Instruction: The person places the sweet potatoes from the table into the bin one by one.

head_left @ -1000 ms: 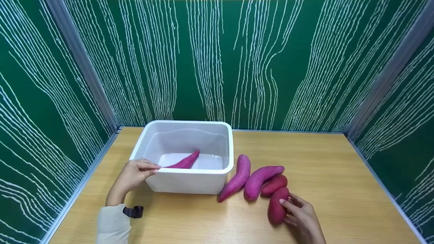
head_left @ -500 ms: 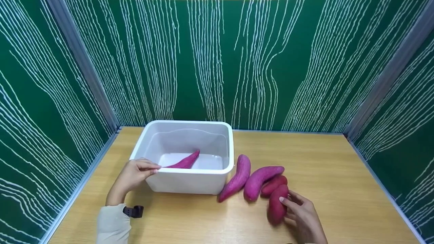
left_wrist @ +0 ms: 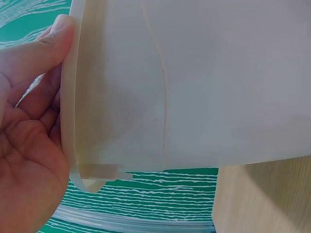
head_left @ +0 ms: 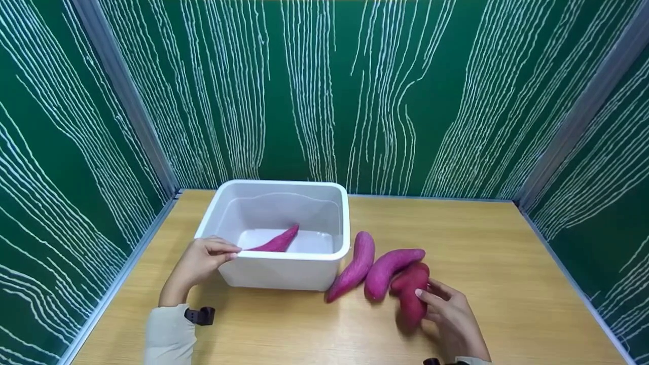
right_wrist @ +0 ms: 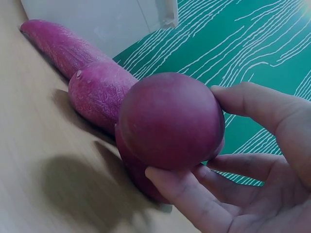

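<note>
My left hand [head_left: 205,261] pinches the near-left rim of a white plastic tub [head_left: 284,274]; the thumb and fingers grip the rim in the left wrist view. Inside the tub lies a long pink-purple sweet potato [head_left: 279,241], its lower end hidden by the front wall. My right hand [head_left: 451,309] holds a smooth dark red sweet potato [right_wrist: 170,121] between thumb and fingers, raised off the table with its shadow apart below. Another red sweet potato [head_left: 403,281] lies just behind it, partly covered in the head view.
Two curved pink-purple sweet potatoes lie right of the tub: one [head_left: 355,268] against its corner, the other [head_left: 388,274] beside the red one. Green panels [head_left: 350,101] with white lines enclose the wooden table [head_left: 481,243] at the back and sides.
The red sweet potato in my right hand has tilted and moved slightly up and left, overlapping the red one behind it. My left hand and the tub have stayed put.
</note>
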The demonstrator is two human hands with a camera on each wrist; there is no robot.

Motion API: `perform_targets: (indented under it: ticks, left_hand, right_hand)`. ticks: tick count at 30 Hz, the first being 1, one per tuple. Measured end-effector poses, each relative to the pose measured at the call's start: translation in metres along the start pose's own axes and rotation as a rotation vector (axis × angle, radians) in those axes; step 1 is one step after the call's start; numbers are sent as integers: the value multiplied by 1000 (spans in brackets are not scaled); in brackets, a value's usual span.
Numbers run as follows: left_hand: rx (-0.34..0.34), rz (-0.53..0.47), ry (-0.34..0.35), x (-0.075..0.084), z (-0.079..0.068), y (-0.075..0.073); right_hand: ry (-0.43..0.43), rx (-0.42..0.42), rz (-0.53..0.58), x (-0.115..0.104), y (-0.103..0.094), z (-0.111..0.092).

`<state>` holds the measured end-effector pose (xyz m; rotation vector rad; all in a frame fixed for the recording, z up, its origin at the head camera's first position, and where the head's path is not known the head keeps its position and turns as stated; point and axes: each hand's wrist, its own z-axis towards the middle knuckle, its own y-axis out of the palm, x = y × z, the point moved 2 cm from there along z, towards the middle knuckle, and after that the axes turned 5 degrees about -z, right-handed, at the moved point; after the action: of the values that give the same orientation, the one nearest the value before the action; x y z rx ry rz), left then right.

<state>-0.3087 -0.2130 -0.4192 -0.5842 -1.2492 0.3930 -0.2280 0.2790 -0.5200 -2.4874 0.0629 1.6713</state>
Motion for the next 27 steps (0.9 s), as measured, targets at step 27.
perform_targets:
  ticks: [27]
  left_hand:
    - [-13, -17, -77, 0, 1, 0]
  right_hand:
    - [-119, -24, -201, -46, 14, 4]
